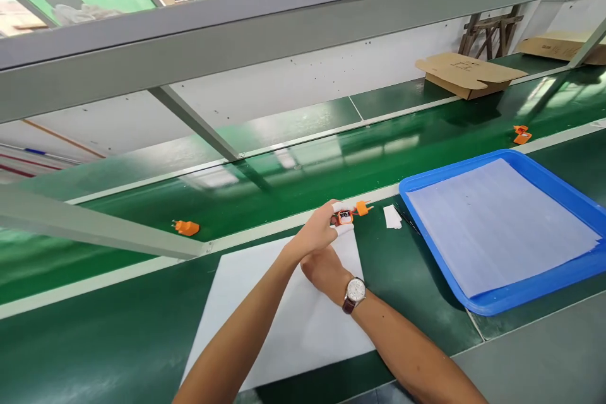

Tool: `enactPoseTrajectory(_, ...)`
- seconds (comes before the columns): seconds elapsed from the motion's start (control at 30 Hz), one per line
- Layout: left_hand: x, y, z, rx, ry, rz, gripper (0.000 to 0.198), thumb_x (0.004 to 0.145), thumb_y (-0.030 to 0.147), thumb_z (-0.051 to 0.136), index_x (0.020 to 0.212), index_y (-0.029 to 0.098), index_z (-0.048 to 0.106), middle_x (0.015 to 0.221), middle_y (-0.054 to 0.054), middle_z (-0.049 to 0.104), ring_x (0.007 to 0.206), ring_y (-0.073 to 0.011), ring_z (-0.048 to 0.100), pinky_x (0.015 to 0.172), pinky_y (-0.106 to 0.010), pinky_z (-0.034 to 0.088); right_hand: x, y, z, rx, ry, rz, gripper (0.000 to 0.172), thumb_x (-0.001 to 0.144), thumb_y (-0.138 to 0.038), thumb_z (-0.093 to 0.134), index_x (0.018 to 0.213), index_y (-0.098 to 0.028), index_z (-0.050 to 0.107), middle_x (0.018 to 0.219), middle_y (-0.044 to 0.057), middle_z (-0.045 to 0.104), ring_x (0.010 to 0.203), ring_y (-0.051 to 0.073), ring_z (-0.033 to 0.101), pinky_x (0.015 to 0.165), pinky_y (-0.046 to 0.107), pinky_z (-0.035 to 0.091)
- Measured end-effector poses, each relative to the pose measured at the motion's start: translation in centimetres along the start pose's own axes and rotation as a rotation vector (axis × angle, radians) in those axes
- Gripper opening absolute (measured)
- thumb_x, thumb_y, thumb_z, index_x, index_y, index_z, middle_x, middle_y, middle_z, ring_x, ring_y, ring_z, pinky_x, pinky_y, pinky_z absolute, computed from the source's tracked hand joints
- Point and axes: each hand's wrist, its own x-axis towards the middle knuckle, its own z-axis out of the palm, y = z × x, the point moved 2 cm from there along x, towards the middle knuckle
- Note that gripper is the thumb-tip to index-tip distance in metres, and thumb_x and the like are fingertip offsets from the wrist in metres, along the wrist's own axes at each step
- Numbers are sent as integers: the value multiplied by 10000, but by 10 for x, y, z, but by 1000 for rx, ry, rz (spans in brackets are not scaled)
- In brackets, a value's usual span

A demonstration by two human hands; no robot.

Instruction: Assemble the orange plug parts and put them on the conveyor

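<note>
My left hand (322, 227) pinches an orange plug housing (345, 218) between fingers that wear white tips. Dark and white parts show inside its open face. Just right of it is a smaller orange plug piece with pins (362, 208), seemingly joined to it by thin red wire. My right hand (326, 270), with a watch (355, 291) at the wrist, is curled below my left wrist. Its fingertips are hidden, so whatever it holds cannot be made out. Both hands are over a white sheet (293, 322) on the green bench.
A blue tray (483, 303) lined with white paper stands on the right. Beside it lie white paper slips (392, 217) and a thin dark tool (408, 219). Orange plugs (187, 228) rest on the green belt (303, 183). A cardboard box (468, 72) is farther back; a grey post (104, 224) rises at left.
</note>
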Motion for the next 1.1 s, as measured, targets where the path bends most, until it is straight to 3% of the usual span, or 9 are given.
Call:
enactPoseTrajectory(0.2, -61, -20, -20, -448, 325, -159, 422, 736, 317, 814, 1118, 212, 668, 1093, -73, 683, 918, -209, 671, 832, -365, 571, -2, -8, 0, -127, -27, -73, 314, 805, 75, 481, 1010, -66, 674, 1145, 217, 691, 1098, 338, 586, 871, 443, 510)
enactPoseTrajectory(0.3, -80, -37, -25, -559, 484, -219, 475, 693, 290, 849, 1114, 194, 652, 938, -36, 687, 647, -129, 624, 623, -301, 557, 0, -9, -3, -160, -17, -16, 282, 878, 17, 429, 1041, -76, 640, 1068, 208, 677, 991, 317, 598, 773, 436, 526)
enactPoseTrajectory(0.37, -88, -47, -24, -644, 546, -253, 512, 680, 268, 858, 1133, 190, 633, 905, -19, 680, 599, -114, 613, 597, -294, 553, 1, -9, -5, -171, -12, 63, 266, 897, -12, 425, 1041, -107, 628, 1010, 164, 672, 900, 283, 599, 749, 419, 531)
enactPoseTrajectory(0.47, -96, -57, -19, -798, 586, -261, 525, 693, 260, 855, 1159, 203, 621, 1124, -71, 678, 833, -194, 705, 683, -312, 587, 1, -8, -5, -181, -9, 150, 258, 885, -25, 455, 1051, -122, 627, 964, 125, 662, 857, 251, 585, 770, 386, 533)
enactPoseTrajectory(0.63, -104, -63, -14, -999, 556, -232, 449, 806, 329, 774, 1211, 198, 633, 1330, -136, 624, 1134, -318, 668, 902, -436, 587, -3, 1, -13, -180, -100, 40, 252, 851, 2, 446, 859, -123, 665, 966, 147, 642, 921, 257, 583, 754, 371, 530)
enactPoseTrajectory(0.77, -109, -69, -11, -901, 600, -225, 442, 775, 325, 803, 1172, 198, 654, 1256, -115, 675, 1195, -326, 634, 1004, -504, 538, 3, 19, -36, 348, 72, 200, 287, 915, -114, 431, 1062, -161, 674, 991, 85, 663, 902, 195, 626, 798, 335, 547)
enactPoseTrajectory(0.9, -111, -78, -3, -644, 616, -126, 324, 831, 302, 730, 1136, 215, 668, 1226, -101, 663, 1135, -268, 660, 1015, -464, 537, 10, 28, -50, 987, 181, 483, 405, 986, -428, 402, 1150, -160, 657, 934, 80, 706, 696, 174, 668, 644, 329, 574)
enactPoseTrajectory(0.97, -112, -79, -1, -496, 630, -83, 283, 873, 273, 660, 1153, 242, 664, 1238, -90, 641, 1134, -247, 652, 991, -438, 554, 11, 23, -55, 1089, 130, 475, 411, 943, -484, 494, 1140, -170, 671, 890, 61, 715, 682, 174, 668, 662, 340, 576)
enactPoseTrajectory(1.1, -114, -77, -4, -180, 713, -104, 265, 882, 210, 591, 1122, 276, 681, 1241, -67, 651, 1159, -238, 618, 966, -426, 552, 9, 13, -57, 988, 42, 459, 371, 805, -432, 708, 1077, -180, 708, 725, 11, 703, 675, 179, 664, 724, 357, 570)
